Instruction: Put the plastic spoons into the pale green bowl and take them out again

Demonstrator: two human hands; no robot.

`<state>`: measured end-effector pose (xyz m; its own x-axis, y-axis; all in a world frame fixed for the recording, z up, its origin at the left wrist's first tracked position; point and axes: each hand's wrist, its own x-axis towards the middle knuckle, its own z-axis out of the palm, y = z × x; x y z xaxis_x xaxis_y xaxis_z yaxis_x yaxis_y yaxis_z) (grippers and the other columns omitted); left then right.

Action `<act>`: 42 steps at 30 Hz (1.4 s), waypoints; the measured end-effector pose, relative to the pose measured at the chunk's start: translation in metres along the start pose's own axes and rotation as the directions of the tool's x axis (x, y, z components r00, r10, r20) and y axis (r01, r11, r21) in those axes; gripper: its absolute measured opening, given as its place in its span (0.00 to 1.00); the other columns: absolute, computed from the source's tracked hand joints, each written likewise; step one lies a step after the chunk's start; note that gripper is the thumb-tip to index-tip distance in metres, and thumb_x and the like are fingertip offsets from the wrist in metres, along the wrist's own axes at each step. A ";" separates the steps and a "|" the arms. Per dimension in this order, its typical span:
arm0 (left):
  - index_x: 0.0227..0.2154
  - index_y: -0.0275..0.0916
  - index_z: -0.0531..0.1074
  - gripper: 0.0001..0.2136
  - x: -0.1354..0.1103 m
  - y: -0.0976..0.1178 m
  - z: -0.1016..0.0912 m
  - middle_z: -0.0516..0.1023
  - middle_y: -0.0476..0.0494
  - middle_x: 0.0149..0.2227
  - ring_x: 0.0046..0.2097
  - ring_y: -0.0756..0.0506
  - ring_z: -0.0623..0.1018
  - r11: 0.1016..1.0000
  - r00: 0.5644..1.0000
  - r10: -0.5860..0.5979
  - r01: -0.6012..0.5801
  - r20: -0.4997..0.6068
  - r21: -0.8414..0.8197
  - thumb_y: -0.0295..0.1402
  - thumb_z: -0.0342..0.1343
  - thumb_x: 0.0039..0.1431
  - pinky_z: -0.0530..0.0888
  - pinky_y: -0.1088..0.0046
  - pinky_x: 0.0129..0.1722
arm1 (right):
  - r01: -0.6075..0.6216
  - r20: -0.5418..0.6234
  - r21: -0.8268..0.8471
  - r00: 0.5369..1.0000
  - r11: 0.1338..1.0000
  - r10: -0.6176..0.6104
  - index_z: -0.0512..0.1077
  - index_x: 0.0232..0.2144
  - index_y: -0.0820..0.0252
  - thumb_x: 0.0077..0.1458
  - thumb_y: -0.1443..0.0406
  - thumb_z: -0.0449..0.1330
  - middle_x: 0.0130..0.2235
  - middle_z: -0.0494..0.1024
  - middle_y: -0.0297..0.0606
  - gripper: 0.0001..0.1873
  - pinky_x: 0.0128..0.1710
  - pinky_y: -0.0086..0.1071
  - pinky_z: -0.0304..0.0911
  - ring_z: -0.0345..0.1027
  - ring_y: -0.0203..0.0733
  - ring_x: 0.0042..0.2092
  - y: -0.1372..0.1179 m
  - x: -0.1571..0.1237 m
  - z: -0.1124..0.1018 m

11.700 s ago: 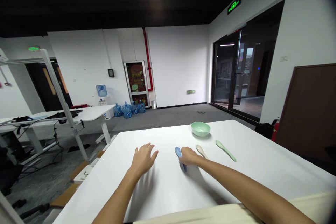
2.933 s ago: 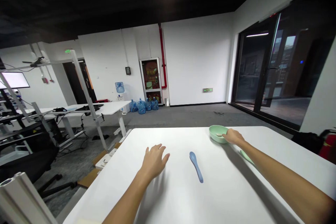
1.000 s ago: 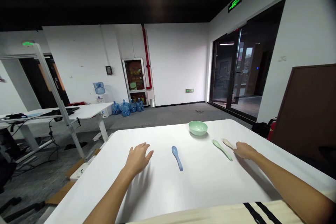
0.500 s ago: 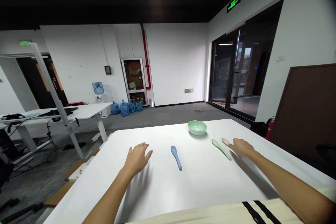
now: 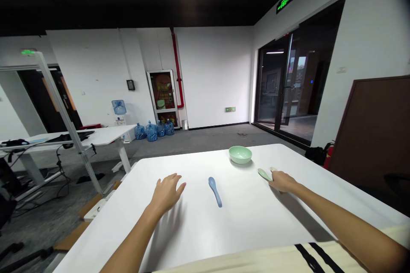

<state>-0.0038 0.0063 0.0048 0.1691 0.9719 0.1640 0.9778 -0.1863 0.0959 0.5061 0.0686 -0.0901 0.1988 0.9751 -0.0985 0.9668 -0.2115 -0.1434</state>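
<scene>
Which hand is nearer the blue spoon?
Left: the left hand sits left of the blue spoon, not touching; the right hand is farther off to its right.

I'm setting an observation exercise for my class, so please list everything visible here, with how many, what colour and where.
Table: one, white, directly before the person
Bowl: one, pale green, near the table's far edge
Blue spoon: one, blue, on the table between the hands
Green spoon: one, pale green, partly under the right hand
Cream spoon: one, cream, mostly hidden beyond the right hand
Water jugs: four, blue, on the floor by the far wall
Fire extinguisher: one, red, on the floor beyond the table's right side
Left hand: one, bare, on the table left of the blue spoon
Right hand: one, bare, over the green spoon
</scene>
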 end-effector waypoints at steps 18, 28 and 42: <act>0.63 0.44 0.72 0.22 -0.006 0.002 -0.006 0.71 0.37 0.69 0.70 0.35 0.70 1.000 1.000 0.013 -0.013 -0.020 -0.001 0.43 0.45 0.74 0.62 0.42 0.70 | 0.109 -0.023 0.086 0.994 0.990 -0.108 0.68 0.23 0.59 0.56 0.58 0.62 0.33 0.79 0.43 0.14 0.29 0.32 0.52 0.72 0.42 0.33 -0.061 -0.005 -0.035; 0.63 0.45 0.72 0.22 -0.007 0.002 -0.006 0.71 0.37 0.69 0.70 0.36 0.70 1.000 1.000 0.004 -0.004 -0.017 -0.007 0.43 0.45 0.74 0.62 0.43 0.70 | 0.138 0.025 0.066 0.990 0.988 -0.140 0.73 0.29 0.62 0.56 0.62 0.62 0.39 0.82 0.49 0.08 0.31 0.33 0.54 0.76 0.46 0.37 -0.092 -0.019 -0.009; 0.63 0.43 0.72 0.22 -0.007 0.002 -0.007 0.70 0.36 0.69 0.70 0.35 0.70 1.000 1.000 0.003 -0.004 -0.016 -0.016 0.43 0.45 0.74 0.61 0.40 0.70 | 0.119 0.069 0.017 0.990 0.993 -0.120 0.77 0.36 0.65 0.59 0.61 0.61 0.44 0.82 0.53 0.10 0.34 0.35 0.59 0.78 0.52 0.44 -0.094 -0.031 -0.008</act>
<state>-0.0037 -0.0022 0.0102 0.1705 0.9688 0.1799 0.9750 -0.1923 0.1110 0.4104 0.0585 -0.0660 0.0697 0.9865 -0.1484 0.9808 -0.0950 -0.1705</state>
